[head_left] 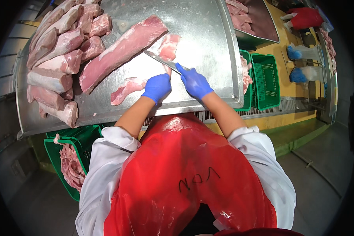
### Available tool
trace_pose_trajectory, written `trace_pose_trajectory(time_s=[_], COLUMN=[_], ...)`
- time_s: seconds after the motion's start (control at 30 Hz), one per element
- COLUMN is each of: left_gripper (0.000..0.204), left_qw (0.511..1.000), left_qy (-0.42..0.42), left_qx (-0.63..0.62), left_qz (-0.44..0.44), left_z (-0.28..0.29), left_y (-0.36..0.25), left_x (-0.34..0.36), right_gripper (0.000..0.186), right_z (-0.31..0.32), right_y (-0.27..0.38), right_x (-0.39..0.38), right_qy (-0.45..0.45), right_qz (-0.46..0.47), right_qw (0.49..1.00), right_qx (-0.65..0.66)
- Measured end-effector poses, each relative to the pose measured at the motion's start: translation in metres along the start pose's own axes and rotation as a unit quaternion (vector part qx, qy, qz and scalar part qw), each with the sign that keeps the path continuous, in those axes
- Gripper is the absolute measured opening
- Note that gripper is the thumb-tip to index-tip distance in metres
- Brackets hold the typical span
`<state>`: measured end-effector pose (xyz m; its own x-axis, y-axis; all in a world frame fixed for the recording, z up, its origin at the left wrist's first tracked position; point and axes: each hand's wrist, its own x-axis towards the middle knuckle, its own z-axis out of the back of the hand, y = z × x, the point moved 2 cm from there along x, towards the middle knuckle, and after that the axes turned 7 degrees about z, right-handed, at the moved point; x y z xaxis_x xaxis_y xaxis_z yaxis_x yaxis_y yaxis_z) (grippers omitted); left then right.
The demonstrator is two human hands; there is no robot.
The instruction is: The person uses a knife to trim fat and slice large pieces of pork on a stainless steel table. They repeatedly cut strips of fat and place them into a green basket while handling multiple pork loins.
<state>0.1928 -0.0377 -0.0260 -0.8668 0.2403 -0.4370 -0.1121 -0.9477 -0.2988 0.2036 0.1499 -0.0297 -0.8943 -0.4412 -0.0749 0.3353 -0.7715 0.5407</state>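
Observation:
My right hand (195, 82), in a blue glove, is closed round the handle of a knife. The knife blade (160, 59) points up and to the left, lying across a thin strip of meat (169, 48). Close beside it, my left hand (158, 87), also gloved in blue, has its fingers closed on the near end of that strip. A second flat piece of meat (126, 90) lies just left of my left hand. Beyond it a long trimmed pork loin (124, 53) stretches diagonally over the metal table (202, 35).
Several pork loins (61, 59) are heaped at the table's left. Green crates with meat scraps stand below left (69, 165) and at the right edge (246, 78), beside another green crate (265, 80). A metal bin (259, 23) holds meat. Other people (306, 17) work far right.

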Motion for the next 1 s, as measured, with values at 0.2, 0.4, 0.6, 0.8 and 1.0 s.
trace_pose_trajectory(time_s=[0.2,0.4,0.6,0.8,1.0], left_gripper=[0.023,0.023,0.022,0.026,0.023], left_qw=[0.997,0.992,0.991,0.9,0.599], left_qy=[-0.063,-0.103,-0.086,-0.201,-0.113], left_qx=[-0.008,-0.006,-0.003,-0.385,-0.785], left_qz=[0.051,0.075,0.101,-0.039,-0.107], left_z=[0.002,0.003,0.006,0.063,0.191], left_y=[0.06,0.116,0.126,0.058,0.012], left_x=[0.001,-0.007,-0.037,-0.033,-0.05], right_gripper=[0.055,0.054,0.051,0.052,0.052], right_z=[0.031,0.071,0.091,0.076,0.075], right_y=[-0.008,-0.076,-0.142,-0.08,-0.043], right_x=[0.02,-0.029,-0.027,-0.064,-0.091], right_qy=[0.062,0.013,-0.029,-0.01,-0.036], right_qz=[-0.02,-0.119,-0.152,-0.185,-0.178], right_qw=[0.996,0.991,0.988,0.965,0.886], right_qx=[-0.057,-0.054,-0.012,0.187,0.426])
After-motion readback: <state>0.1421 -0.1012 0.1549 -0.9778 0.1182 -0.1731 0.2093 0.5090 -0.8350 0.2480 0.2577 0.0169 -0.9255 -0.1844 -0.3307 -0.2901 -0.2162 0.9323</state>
